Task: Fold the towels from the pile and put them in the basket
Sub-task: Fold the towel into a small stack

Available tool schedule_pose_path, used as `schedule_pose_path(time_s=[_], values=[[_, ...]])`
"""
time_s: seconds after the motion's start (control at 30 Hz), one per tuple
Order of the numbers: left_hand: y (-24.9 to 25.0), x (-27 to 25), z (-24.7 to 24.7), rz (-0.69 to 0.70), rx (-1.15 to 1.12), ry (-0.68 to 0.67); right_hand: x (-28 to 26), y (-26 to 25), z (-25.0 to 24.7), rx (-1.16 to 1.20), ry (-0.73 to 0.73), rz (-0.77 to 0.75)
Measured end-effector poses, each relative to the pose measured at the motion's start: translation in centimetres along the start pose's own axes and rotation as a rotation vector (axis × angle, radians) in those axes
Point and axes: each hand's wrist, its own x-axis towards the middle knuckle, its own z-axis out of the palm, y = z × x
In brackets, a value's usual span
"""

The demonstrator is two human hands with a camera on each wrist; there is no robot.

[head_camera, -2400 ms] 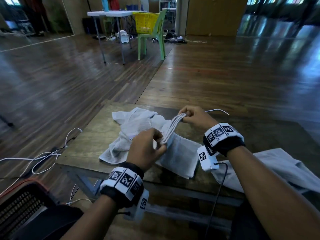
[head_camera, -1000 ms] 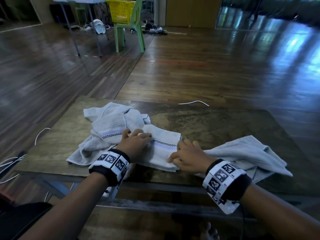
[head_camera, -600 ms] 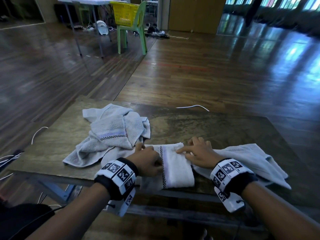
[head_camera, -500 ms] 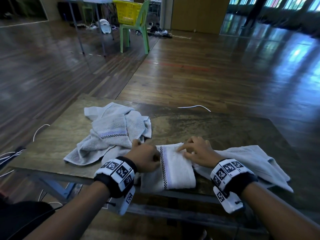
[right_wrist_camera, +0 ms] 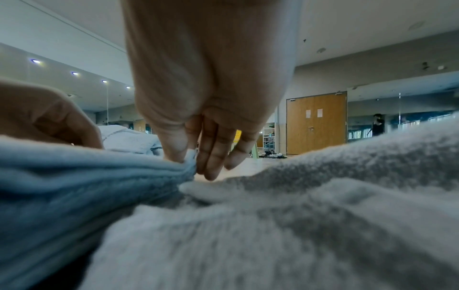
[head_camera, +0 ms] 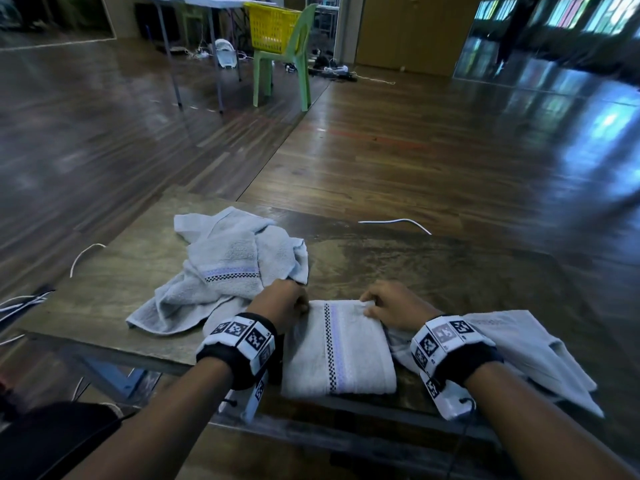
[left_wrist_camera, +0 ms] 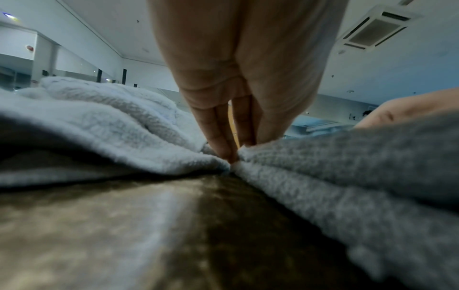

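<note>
A folded white towel (head_camera: 337, 348) with a checked stripe lies at the wooden table's (head_camera: 450, 271) front edge. My left hand (head_camera: 294, 301) pinches its far left corner, and the left wrist view shows thumb and fingers of that hand (left_wrist_camera: 233, 155) closed on the towel's edge (left_wrist_camera: 347, 157). My right hand (head_camera: 372, 306) pinches the far right corner; in the right wrist view this hand (right_wrist_camera: 191, 162) has its thumb on the layered towel (right_wrist_camera: 99, 176). A crumpled pile of towels (head_camera: 228, 268) sits to the left.
Another loose towel (head_camera: 519, 348) lies under my right wrist and hangs over the front edge. A white cable (head_camera: 398, 221) lies at the table's far edge. Far across the wooden floor, a yellow basket (head_camera: 273, 26) stands on a green chair (head_camera: 294, 64).
The towel held up between both hands was laid on the table and folded. Over the last half second both hands shifted to its far corners, fingers closing on the edge.
</note>
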Motion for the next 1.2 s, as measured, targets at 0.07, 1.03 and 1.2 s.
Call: schedule_pose_path(time_s=[0.07,1.03,1.2], values=[[0.1,0.2,0.0,0.032,0.010,-0.021,0.2,-0.1,-0.1,-0.008,-0.026,0.004],[-0.5,0.4,-0.1,-0.023,-0.095,0.088,0.2,0.7,-0.7,0.063,0.129,-0.110],[-0.5,0.5,-0.2,-0.042,-0.116,0.091,0.1,0.6,-0.5,0.123,0.166,-0.070]])
